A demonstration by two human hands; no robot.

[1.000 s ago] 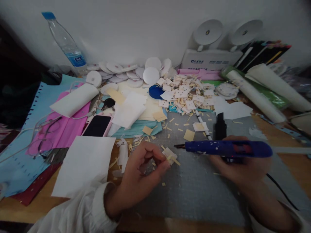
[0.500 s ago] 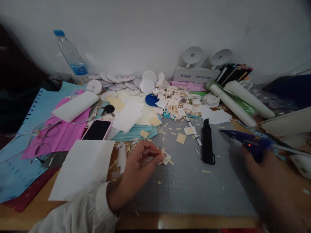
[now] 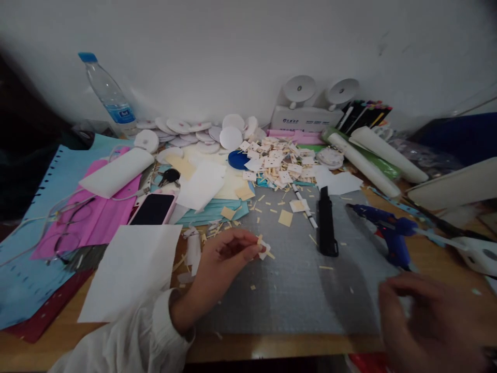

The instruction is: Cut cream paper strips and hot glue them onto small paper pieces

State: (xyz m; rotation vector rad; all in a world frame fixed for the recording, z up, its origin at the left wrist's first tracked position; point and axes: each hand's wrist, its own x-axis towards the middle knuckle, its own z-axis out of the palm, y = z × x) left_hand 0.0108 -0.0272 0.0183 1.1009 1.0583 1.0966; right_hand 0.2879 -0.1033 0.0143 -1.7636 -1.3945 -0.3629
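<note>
My left hand [image 3: 229, 259] pinches a small white paper piece [image 3: 264, 250] between thumb and fingertips. Narrow cream paper strips stick out from that piece, just above the grey cutting mat [image 3: 295, 305]. At the lower right is my right hand [image 3: 430, 316], somewhat blurred, its fingers loosely bent and apart with nothing visible in them. Beyond it a blue glue gun [image 3: 392, 228] rests on the desk, apart from the hand. A black utility knife [image 3: 327, 223] lies on the mat between the hands. Close by are a white pen [image 3: 305, 207] and a cream paper square [image 3: 285, 218].
A heap of small paper pieces [image 3: 275, 160] with strips covers the back middle. White round discs [image 3: 231, 138] line the wall beside a water bottle [image 3: 108, 93]. At left lie a phone [image 3: 153, 209] and a white sheet [image 3: 132, 269]. White rolls [image 3: 365, 163] lie at right.
My right hand has let go of the glue gun and moved down toward the near edge. My left hand still pinches the paper piece in about the same place.
</note>
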